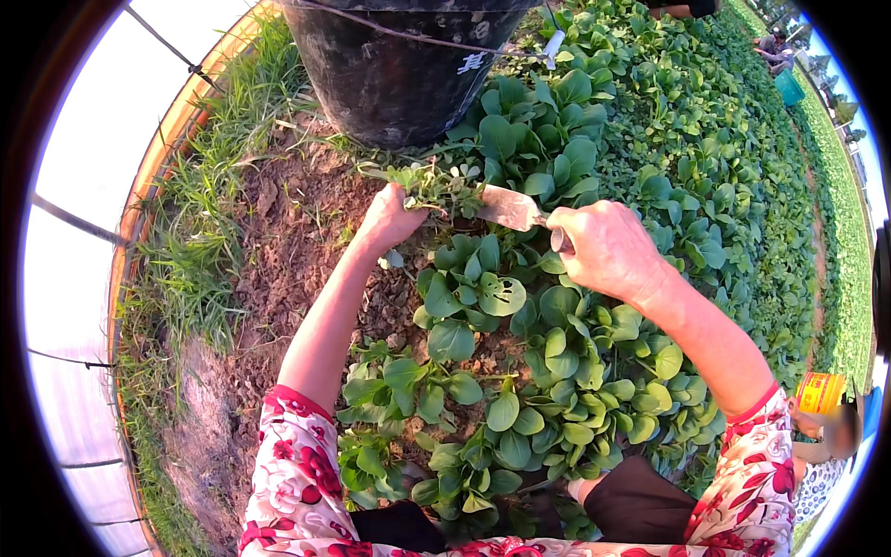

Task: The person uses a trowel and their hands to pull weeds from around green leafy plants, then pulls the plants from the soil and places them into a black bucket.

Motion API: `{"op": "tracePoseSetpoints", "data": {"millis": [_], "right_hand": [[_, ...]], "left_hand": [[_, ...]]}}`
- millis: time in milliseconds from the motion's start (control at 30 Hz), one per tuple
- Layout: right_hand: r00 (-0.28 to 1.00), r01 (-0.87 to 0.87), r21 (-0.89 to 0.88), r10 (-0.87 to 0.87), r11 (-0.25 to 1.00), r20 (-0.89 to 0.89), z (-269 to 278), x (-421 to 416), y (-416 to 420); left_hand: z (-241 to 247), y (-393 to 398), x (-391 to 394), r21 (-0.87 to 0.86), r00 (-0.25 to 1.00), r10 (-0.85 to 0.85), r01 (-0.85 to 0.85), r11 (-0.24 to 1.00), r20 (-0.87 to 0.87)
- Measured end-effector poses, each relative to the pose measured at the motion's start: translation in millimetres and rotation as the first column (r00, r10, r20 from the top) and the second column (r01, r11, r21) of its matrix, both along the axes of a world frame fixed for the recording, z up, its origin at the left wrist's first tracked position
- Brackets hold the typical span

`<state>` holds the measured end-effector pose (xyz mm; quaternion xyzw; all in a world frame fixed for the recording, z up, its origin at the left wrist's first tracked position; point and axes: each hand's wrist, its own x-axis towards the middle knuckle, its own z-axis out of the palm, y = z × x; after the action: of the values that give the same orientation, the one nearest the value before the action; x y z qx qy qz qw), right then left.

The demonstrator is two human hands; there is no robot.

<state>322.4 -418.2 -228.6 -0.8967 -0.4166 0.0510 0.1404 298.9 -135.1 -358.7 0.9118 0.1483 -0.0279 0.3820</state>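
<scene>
My left hand point(392, 217) is closed around a bunch of small leafy weeds point(440, 186) just below a black bucket. In my right hand point(604, 247) is the handle of a short flat-bladed hand tool point(509, 207), like a trowel or scraper. Its broad metal blade points left and meets the right side of the weeds. Whether the blade touches soil there is hidden by leaves. Beneath my hands grow leafy greens like bok choy point(452, 341), one with a leaf point(502, 295) full of holes.
The black bucket point(390, 69) with a wire handle stands ahead. Bare clumpy soil point(292, 202) and grass point(188, 257) border a plastic-sheet wall point(76, 278) at left. A person point(821, 452) beside a yellow bucket point(821, 392) is at right; another person point(774, 50) crouches far off near a green tub point(789, 88).
</scene>
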Motion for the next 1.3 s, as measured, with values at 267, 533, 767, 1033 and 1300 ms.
{"op": "tracePoseSetpoints", "data": {"millis": [267,533,767,1033,1300], "right_hand": [[0.952,0.288,0.036,-0.282,0.957,-0.122,36.7,-120.6,-117.3],[0.778,0.566,0.008,-0.530,0.824,-0.337,26.4,-167.3,-151.0],[0.732,0.641,0.083,-0.575,0.763,-0.366,23.9,-184.5,-175.2],[0.727,0.647,0.078,-0.583,0.759,-0.363,25.1,-195.1,-181.9],[0.733,0.632,0.099,-0.551,0.768,-0.399,21.1,-195.0,-180.6]], "left_hand": [[-79.3,-46.5,36.1,0.152,0.763,-0.560,0.626,0.765,-0.323],[-70.2,-59.5,23.6,0.385,0.816,-0.436,0.568,0.727,-0.380],[-25.1,5.1,-21.3,0.474,0.997,-0.057,0.076,0.877,-0.054],[5.6,59.2,-40.4,0.256,0.912,0.349,-0.398,0.881,0.214],[86.4,40.8,-25.6,-0.357,0.597,0.695,-0.596,0.719,0.402]]}}
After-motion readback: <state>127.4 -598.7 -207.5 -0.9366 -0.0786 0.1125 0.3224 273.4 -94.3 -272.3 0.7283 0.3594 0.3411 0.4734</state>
